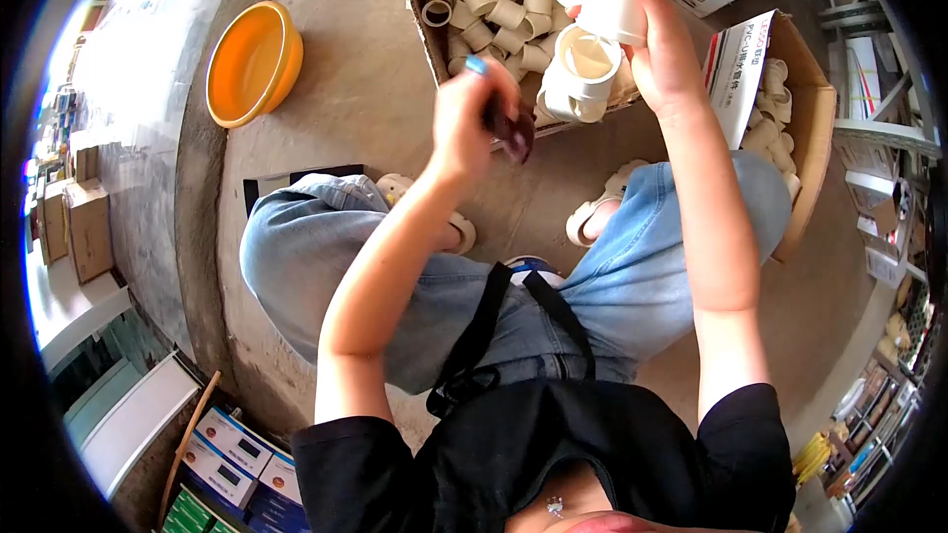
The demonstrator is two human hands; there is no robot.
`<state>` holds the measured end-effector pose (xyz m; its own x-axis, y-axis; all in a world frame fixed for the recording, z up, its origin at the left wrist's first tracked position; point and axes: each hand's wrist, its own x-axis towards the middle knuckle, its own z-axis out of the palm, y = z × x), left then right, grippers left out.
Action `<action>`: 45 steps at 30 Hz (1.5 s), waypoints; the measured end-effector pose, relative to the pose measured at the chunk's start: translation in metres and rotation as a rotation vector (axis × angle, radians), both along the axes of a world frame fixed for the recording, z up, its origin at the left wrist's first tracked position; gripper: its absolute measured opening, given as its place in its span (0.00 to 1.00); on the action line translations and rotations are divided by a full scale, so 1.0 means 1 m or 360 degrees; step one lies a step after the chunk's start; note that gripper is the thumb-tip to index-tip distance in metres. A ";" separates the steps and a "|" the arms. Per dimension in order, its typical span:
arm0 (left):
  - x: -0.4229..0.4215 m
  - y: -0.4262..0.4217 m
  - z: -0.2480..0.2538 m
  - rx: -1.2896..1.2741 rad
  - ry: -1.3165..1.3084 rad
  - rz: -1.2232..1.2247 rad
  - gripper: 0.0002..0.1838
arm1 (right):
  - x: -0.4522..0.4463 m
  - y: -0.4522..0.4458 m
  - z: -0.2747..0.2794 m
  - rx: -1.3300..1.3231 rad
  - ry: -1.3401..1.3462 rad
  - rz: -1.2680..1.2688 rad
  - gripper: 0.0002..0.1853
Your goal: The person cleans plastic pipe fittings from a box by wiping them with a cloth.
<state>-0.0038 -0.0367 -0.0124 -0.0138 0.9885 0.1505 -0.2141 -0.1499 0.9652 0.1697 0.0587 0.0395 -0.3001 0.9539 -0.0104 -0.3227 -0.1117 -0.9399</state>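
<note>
The right hand has its fingers curled round a white pipe fitting, held above the right part of the large carton; the left hand, blurred, is at the carton's near left corner, its fingers closed on a dark cloth-like item; small cream fittings fill the carton's left part; 1 wide fitting stands at the carton's near edge; an orange basin is left of the carton; an open box of fittings is right of it.
</note>
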 end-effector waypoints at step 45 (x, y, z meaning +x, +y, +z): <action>-0.221 -0.077 0.149 -0.0015 0.0324 0.0413 0.37 | -0.268 -0.047 0.121 -0.0038 0.0705 0.1248 0.28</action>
